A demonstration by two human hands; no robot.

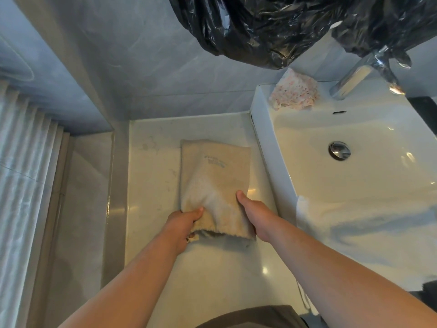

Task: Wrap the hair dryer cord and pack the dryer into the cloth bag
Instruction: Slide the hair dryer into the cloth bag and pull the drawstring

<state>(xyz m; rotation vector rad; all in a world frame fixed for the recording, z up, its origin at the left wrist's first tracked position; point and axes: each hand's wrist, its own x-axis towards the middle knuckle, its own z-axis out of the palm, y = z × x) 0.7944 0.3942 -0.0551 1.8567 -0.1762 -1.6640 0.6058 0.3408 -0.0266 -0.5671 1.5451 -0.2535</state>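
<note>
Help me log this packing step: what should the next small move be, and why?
Probably pull the mouth shut. The left hand and right hand both grip the cloth bag at its gathered near opening, and no dryer or cord shows outside it.

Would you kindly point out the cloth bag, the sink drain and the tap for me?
cloth bag [214, 171]: head view, middle of its beige front.
sink drain [339, 150]: head view, centre of the metal plug.
tap [354, 76]: head view, along its chrome spout.
</note>
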